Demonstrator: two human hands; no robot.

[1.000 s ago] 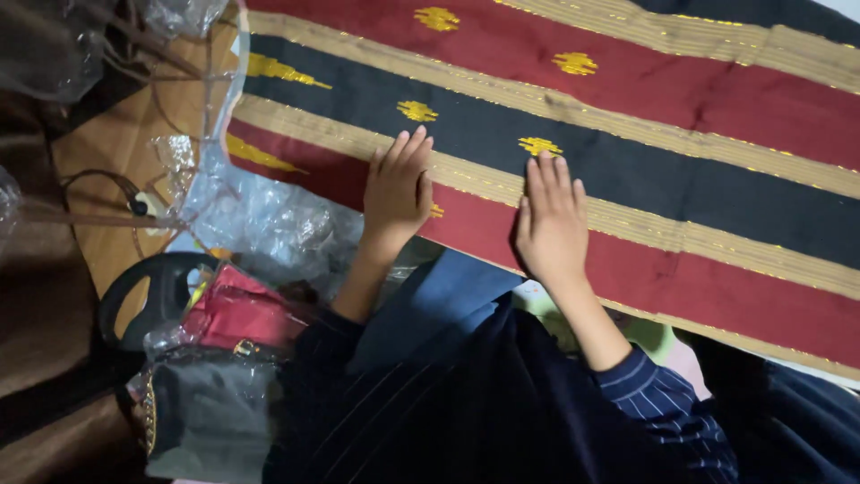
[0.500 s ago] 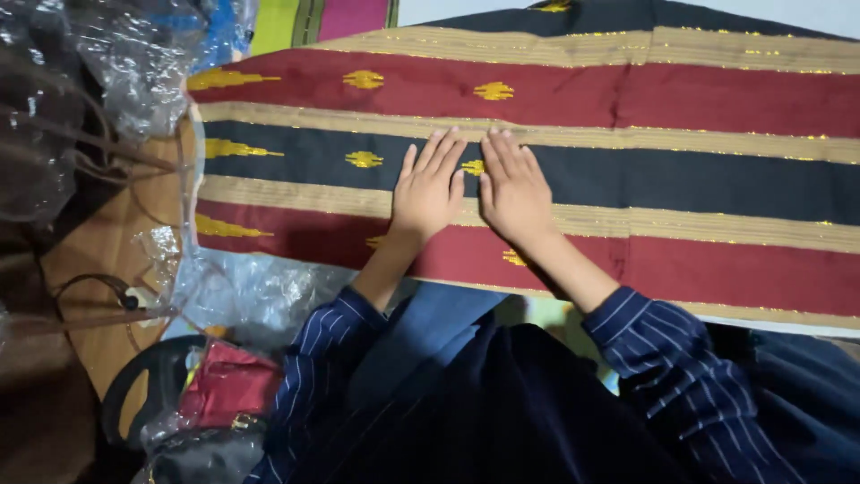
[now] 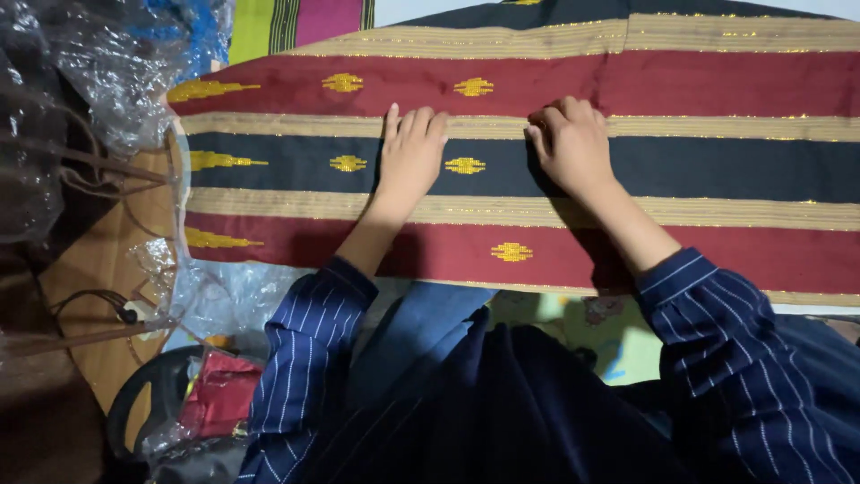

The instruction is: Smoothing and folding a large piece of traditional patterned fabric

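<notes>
My hands are sliding up toward 12 o'clock on the striped cloth (image 3: pixel 681 90): left hand (image 3: pixel 410 161) pressing nearly flat, right hand (image 3: pixel 573 148) now curling, its grip bunching the tan band, so smoothing is turning into gathering.

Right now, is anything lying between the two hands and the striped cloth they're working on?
Nothing visible. The left hand lies flat on the striped cloth, fingers stretched toward the upper gold band. The right hand rests on it too, fingers curled at the same band. The clear plastic wrap sits off the cloth's left end, away from both hands.
</notes>
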